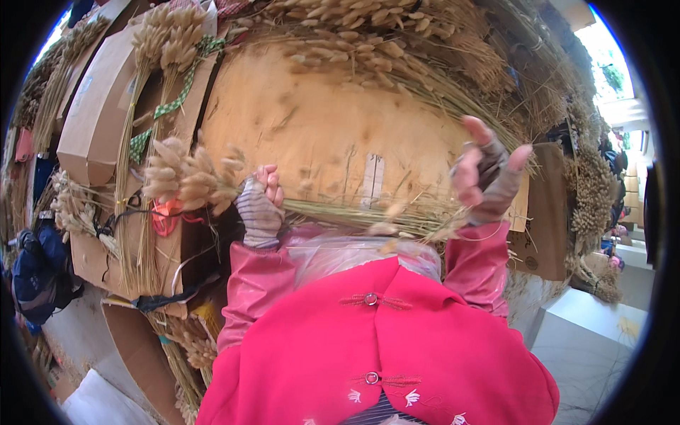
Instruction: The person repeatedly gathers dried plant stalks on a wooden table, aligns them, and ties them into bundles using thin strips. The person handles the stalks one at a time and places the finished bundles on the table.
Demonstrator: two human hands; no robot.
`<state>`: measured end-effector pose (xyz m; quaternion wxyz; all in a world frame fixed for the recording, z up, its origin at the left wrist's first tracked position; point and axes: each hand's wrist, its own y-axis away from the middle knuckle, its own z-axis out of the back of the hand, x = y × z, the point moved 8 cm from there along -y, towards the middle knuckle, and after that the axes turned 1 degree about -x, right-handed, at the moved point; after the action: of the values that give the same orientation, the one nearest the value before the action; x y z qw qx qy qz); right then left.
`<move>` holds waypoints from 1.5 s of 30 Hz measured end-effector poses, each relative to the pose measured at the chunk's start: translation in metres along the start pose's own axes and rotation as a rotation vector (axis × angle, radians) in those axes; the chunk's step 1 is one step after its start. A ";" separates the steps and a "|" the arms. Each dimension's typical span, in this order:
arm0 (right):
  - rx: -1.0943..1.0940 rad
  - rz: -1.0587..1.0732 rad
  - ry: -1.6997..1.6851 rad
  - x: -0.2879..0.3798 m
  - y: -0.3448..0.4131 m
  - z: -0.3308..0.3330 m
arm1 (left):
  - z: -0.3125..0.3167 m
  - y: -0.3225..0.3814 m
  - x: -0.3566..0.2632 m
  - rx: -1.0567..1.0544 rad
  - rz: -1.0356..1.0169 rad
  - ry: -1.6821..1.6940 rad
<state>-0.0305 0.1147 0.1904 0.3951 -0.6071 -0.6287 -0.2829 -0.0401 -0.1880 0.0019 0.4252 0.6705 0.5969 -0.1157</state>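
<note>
My left hand [261, 207], in a striped fingerless glove, is closed around a bunch of dried bunny-tail grass [186, 172]. The fluffy heads stick out to the left, and the stems run right along the near edge of the wooden board [319, 117]. My right hand [486, 170], also in a fingerless glove, is raised above the board's right side with its fingers spread and nothing seen in them. Below it lie the stem ends. A pale strip with a dark slot and writing [373, 180] is on the board between the hands.
A large heap of dried grass [372, 58] covers the board's far side. Tied bunches [170, 48] lie across cardboard boxes [98, 101] at left. A green checked ribbon [183, 95] and an orange-red tie [166, 218] are there too. Another cardboard box [550, 212] stands at right.
</note>
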 end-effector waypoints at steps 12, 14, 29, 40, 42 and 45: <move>-0.297 0.169 2.100 -0.040 -0.032 0.067 | -0.010 -0.001 -0.004 0.028 0.020 0.000; -0.244 0.168 2.250 -0.057 -0.031 0.065 | -0.009 0.000 -0.001 0.014 0.038 0.073; 0.343 0.406 1.772 -0.133 -0.013 -0.100 | -0.023 0.000 -0.006 0.272 -0.015 0.207; 0.250 0.423 1.595 -0.109 -0.028 -0.083 | -0.017 0.007 -0.008 0.044 0.080 0.131; 0.058 0.311 1.378 -0.079 -0.033 -0.054 | -0.018 0.006 -0.011 0.103 0.043 0.111; -0.120 -0.072 1.071 -0.065 -0.028 -0.003 | -0.018 0.004 -0.009 0.131 0.019 0.109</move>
<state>-0.0607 0.0738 0.1409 0.6151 -0.3773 -0.3426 -0.6016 -0.0453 -0.1815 0.0209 0.3485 0.7077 0.6040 -0.1137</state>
